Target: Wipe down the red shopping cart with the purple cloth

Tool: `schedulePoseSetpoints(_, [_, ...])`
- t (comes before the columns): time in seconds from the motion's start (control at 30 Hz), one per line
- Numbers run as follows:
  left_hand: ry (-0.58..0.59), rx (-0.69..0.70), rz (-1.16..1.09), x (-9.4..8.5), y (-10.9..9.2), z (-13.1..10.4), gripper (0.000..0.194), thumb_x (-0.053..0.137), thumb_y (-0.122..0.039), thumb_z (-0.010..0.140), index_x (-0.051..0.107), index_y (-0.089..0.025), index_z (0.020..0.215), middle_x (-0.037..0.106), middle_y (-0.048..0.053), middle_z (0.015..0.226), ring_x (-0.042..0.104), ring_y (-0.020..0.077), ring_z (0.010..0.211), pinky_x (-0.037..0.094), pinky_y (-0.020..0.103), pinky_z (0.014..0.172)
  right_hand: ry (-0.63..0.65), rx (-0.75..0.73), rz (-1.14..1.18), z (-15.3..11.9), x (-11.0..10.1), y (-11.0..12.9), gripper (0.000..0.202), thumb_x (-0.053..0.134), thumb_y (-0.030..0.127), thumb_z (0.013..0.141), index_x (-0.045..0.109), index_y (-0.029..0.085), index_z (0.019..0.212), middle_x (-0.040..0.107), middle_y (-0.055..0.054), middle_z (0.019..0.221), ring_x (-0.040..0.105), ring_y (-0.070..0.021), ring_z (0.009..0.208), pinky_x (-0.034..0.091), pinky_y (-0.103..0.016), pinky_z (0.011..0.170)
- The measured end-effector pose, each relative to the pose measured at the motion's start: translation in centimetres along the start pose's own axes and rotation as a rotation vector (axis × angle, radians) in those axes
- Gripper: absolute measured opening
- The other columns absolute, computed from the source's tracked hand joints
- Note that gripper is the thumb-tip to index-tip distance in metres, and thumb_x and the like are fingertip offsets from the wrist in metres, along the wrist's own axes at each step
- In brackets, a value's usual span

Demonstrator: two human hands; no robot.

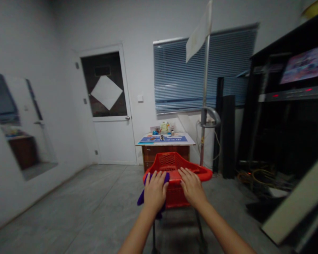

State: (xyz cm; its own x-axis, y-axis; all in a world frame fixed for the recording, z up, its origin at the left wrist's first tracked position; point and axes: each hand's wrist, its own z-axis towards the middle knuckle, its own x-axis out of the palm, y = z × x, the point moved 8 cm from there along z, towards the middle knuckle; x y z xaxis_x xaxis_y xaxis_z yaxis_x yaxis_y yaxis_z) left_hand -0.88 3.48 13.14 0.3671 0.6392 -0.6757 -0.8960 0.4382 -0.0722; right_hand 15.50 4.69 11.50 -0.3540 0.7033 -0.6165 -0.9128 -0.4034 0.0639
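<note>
A red plastic shopping cart [177,203] stands in front of me on dark, thin legs. Over the left part of its handle hangs a purple cloth [141,198]. My left hand [155,190] is closed over the cloth and the handle beneath it, its thumb towards the middle. Farther right, my right hand [192,187] grips the bare red handle, fingers over the top. The undersides of the fingers are hidden on both hands. The cart's basket looks empty where its inside shows.
Ahead, a brown desk [165,152] carries a blue-and-white sheet and several small items. A metal pole [205,84] with a sign rises beside it. A white door [113,141] is at left. On the right are a dark rack [281,123], loose cables [265,176] and a leaning pale board [296,201].
</note>
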Motion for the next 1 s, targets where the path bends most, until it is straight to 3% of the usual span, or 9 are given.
schedulePoseSetpoints(0.17, [-0.068,-0.112,0.072,-0.5,2.6,-1.0,0.036,0.048,-0.025,0.094,0.059,-0.023,0.128,0.060,0.009,0.132,0.046,0.0310,0.130,0.028,0.060,0.110,-0.045,0.016,-0.011,0.0,0.0,1.0,0.045,0.040,0.022,0.093,0.050,0.022,0.136,0.056,-0.006,0.137,0.046,-0.0229,0.128,0.034,-0.044,0.105])
schedulePoseSetpoints(0.27, [-0.095,-0.148,0.055,-0.1,1.6,-0.8,0.035,0.046,-0.022,0.094,0.060,-0.022,0.126,0.063,0.009,0.129,0.049,0.0307,0.127,0.026,0.060,0.111,-0.061,0.018,-0.004,0.0,0.3,1.9,0.043,0.039,0.020,0.093,0.052,0.020,0.134,0.056,-0.006,0.136,0.047,-0.0224,0.126,0.033,-0.043,0.106])
schedulePoseSetpoints(0.43, [-0.038,0.028,-0.060,0.3,-0.8,0.2,0.037,0.047,-0.026,0.095,0.056,-0.024,0.131,0.060,0.006,0.133,0.053,0.0258,0.124,0.029,0.053,0.113,-0.071,-0.001,-0.003,-0.2,0.3,2.3,0.043,0.040,0.020,0.093,0.052,0.020,0.134,0.057,-0.006,0.135,0.047,-0.0218,0.125,0.033,-0.042,0.106])
schedulePoseSetpoints(0.57, [-0.030,0.055,-0.049,-0.2,1.3,0.0,0.037,0.048,-0.028,0.094,0.056,-0.023,0.130,0.062,0.007,0.130,0.053,0.0262,0.124,0.032,0.053,0.111,-0.067,-0.005,-0.016,-0.3,0.3,2.2,0.044,0.041,0.021,0.092,0.051,0.021,0.135,0.057,-0.006,0.135,0.047,-0.0208,0.126,0.034,-0.041,0.106])
schedulePoseSetpoints(0.7, [-0.081,-0.028,-0.024,-0.4,2.8,-0.5,0.034,0.046,-0.026,0.094,0.060,-0.021,0.125,0.066,0.008,0.124,0.055,0.0272,0.120,0.032,0.055,0.110,-0.080,0.011,-0.022,-0.3,0.2,2.3,0.043,0.040,0.021,0.092,0.052,0.021,0.134,0.058,-0.006,0.134,0.048,-0.0213,0.125,0.033,-0.041,0.105])
schedulePoseSetpoints(0.8, [-0.104,-0.092,-0.030,-0.1,1.7,-0.2,0.034,0.043,-0.023,0.094,0.062,-0.020,0.123,0.067,0.009,0.120,0.057,0.0279,0.117,0.032,0.056,0.109,-0.089,0.019,-0.021,-0.2,0.2,2.4,0.042,0.040,0.020,0.092,0.054,0.019,0.132,0.059,-0.007,0.133,0.047,-0.0221,0.124,0.033,-0.041,0.105])
schedulePoseSetpoints(0.93, [-0.065,-0.003,-0.097,0.6,-1.1,0.5,0.036,0.045,-0.024,0.094,0.059,-0.020,0.126,0.064,0.009,0.128,0.057,0.0261,0.118,0.033,0.052,0.111,-0.081,0.018,-0.022,-0.3,0.2,2.3,0.041,0.039,0.020,0.092,0.055,0.019,0.130,0.059,-0.007,0.133,0.047,-0.0224,0.124,0.032,-0.041,0.105])
schedulePoseSetpoints(1.0, [-0.042,0.054,-0.113,0.7,-1.3,0.6,0.037,0.045,-0.025,0.094,0.058,-0.019,0.128,0.062,0.009,0.130,0.057,0.0254,0.119,0.035,0.050,0.110,-0.073,0.017,-0.021,-0.3,0.2,2.3,0.042,0.039,0.020,0.092,0.054,0.019,0.131,0.059,-0.006,0.133,0.047,-0.0223,0.124,0.032,-0.041,0.105])
